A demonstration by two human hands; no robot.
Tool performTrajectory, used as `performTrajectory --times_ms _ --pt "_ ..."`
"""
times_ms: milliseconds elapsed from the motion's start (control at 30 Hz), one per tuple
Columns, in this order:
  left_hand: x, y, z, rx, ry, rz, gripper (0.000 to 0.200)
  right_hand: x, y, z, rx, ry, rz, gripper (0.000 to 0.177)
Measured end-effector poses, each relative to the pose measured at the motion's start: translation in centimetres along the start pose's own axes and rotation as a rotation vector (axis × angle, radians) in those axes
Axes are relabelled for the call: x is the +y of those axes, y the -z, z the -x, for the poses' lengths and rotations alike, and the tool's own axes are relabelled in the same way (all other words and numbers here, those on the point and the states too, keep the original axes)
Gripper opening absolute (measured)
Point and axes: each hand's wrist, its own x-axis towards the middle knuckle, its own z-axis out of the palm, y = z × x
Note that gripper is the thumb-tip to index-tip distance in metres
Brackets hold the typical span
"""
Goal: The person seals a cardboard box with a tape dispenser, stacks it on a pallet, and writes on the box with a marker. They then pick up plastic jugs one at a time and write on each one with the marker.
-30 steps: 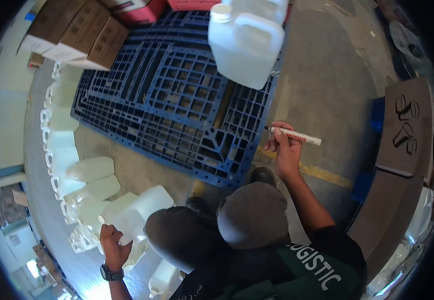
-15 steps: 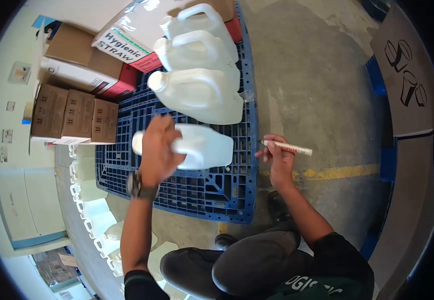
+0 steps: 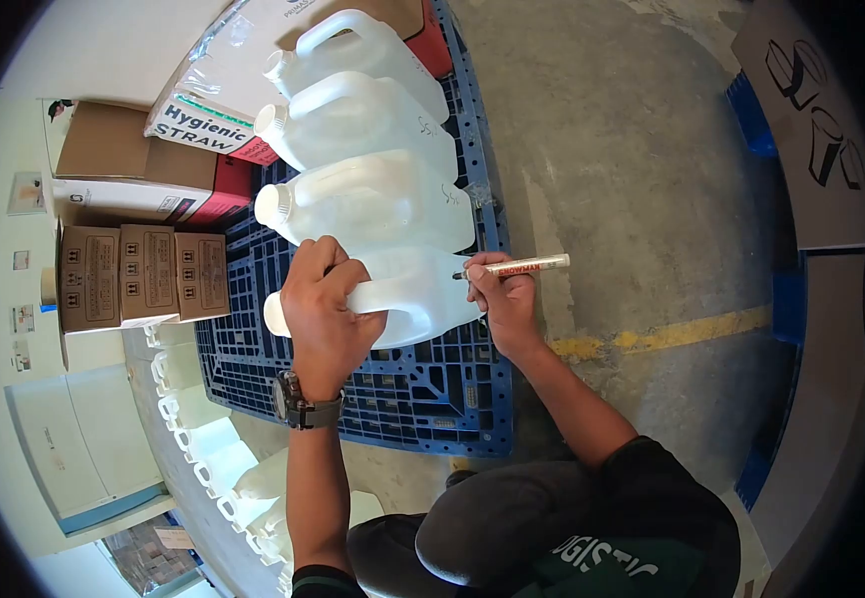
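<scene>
My left hand point(image 3: 328, 304), with a watch on its wrist, is closed around the handle of a translucent white plastic jug point(image 3: 422, 309). The jug stands at the near end of a row, its white cap pointing left. In my right hand point(image 3: 504, 299) I grip a white marker point(image 3: 527, 265) with red lettering, its dark tip at the jug's right-hand side. Beside it in the row are more jugs, the closest point(image 3: 367, 199) nearly touching it. Small dark handwriting shows on the sides of these other jugs.
A blue plastic pallet point(image 3: 432, 399) lies under the jugs. Brown cartons point(image 3: 148, 274) and a "Hygienic STRAW" box point(image 3: 213, 110) stand to the left. Several more jugs point(image 3: 223, 468) line the floor at lower left. A large marked carton point(image 3: 801, 130) rises at right.
My right hand has moved left with the marker, bringing its tip to the jug. My left hand has closed on the jug's handle, and the jug now sits closer to its neighbour.
</scene>
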Motion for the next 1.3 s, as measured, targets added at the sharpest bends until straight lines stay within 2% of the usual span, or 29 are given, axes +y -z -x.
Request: performTrajectory --times_ms 133,233,300,400,533,633,767,900,1000,1033,1067,1133,1167,1200,1233,1267,1300 --pt "0.0 0.0 0.1 0.002 0.008 -0.017 0.019 0.0 1.1 0.5 0.044 -0.011 0.052 0.018" --pt "0.2 -0.1 0.2 -0.011 0.03 -0.019 0.019 -0.1 1.3 0.9 0.004 -0.067 0.044 0.015" --pt "0.2 -0.1 0.1 0.006 0.023 -0.012 0.018 0.4 1.2 0.1 0.076 -0.081 -0.037 0.011" --pt "0.5 -0.1 0.1 0.01 0.029 -0.024 0.018 1.1 2.2 0.4 0.029 -0.072 0.018 0.01" --pt "0.6 -0.1 0.0 0.02 0.041 -0.026 0.018 0.8 2.2 1.0 0.017 -0.072 -0.066 0.011" --pt "0.7 -0.2 0.1 0.034 0.037 -0.029 0.017 1.1 2.4 0.5 0.091 -0.085 0.017 0.016" --pt "0.7 0.1 0.1 0.018 0.049 -0.03 0.018 2.0 3.1 0.8 0.044 -0.075 -0.06 0.016" --pt "0.5 0.1 0.2 0.021 0.028 -0.037 0.015 3.1 3.5 0.2 0.092 -0.131 -0.051 0.014" --pt "0.1 0.9 1.0 0.015 -0.03 -0.053 0.027 3.2 3.7 -0.7 0.14 -0.105 -0.048 0.014" --pt "0.9 2.3 1.7 0.035 0.015 -0.071 0.034 3.1 3.9 -0.9 0.129 -0.103 -0.021 0.014" --pt "0.8 3.0 3.1 0.116 0.029 -0.132 0.044 2.9 4.0 -0.8 0.147 -0.028 -0.042 0.012" --pt "0.4 6.0 7.7 0.256 0.015 -0.114 0.035 2.0 6.3 -0.5 0.081 -0.067 -0.021 0.013" --pt "-0.1 8.1 11.2 0.303 0.024 -0.122 0.03 0.8 7.0 -0.3 0.163 -0.107 0.127 0.017" --pt "-1.1 10.3 15.6 0.242 0.099 -0.208 0.026 1.2 10.2 -0.6 0.09 -0.092 0.207 0.023" --pt "-2.4 12.2 20.3 0.186 0.155 -0.284 0.022 1.2 11.2 -0.4 0.256 -0.08 0.36 0.03" --pt "-3.5 14.5 25.8 0.059 0.322 -0.32 0.022 0.5 12.6 0.0 0.236 -0.079 0.322 0.03" --pt "-4.9 16.7 31.8 0.019 0.476 -0.283 0.023 0.0 15.0 0.0 0.265 -0.152 0.352 0.029"
